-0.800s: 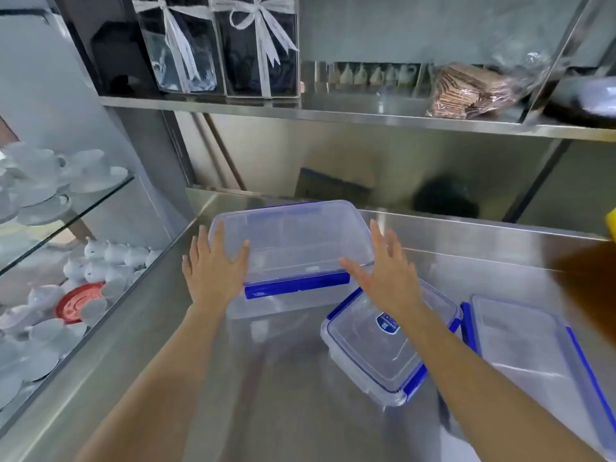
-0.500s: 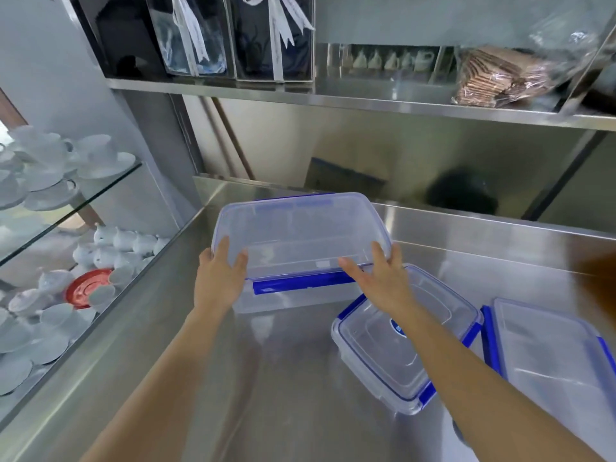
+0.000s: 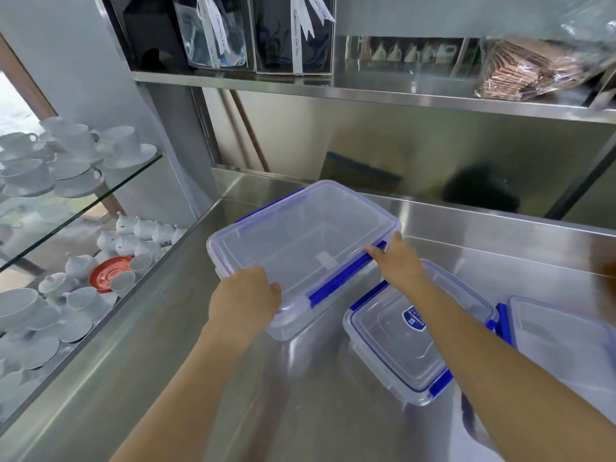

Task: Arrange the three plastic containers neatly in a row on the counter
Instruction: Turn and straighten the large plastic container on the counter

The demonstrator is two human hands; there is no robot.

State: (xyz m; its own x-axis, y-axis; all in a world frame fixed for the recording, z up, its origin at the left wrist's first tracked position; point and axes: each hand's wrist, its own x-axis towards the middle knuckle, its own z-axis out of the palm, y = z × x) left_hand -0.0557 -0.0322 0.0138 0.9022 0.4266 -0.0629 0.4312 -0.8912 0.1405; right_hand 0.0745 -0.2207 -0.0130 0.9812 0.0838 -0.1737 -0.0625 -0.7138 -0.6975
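Note:
A large clear plastic container (image 3: 300, 235) with blue latches sits angled on the steel counter (image 3: 326, 421). My left hand (image 3: 245, 300) grips its near left corner. My right hand (image 3: 398, 260) holds its right edge, fingers on the blue latch. A smaller clear container (image 3: 393, 348) with a blue label lies right of it, partly under my right forearm. A third clear container (image 3: 560, 341) lies at the far right, cut off by the frame edge.
A glass case on the left holds white cups and saucers (image 3: 76, 155) and a red saucer (image 3: 108, 273). A steel shelf (image 3: 366, 91) above the counter carries ribboned boxes (image 3: 293, 31) and a bag of brown packets (image 3: 533, 71).
Both hands went from resting flat on the lid to gripping the large container's edges. The container has turned, its right end swinging away from me.

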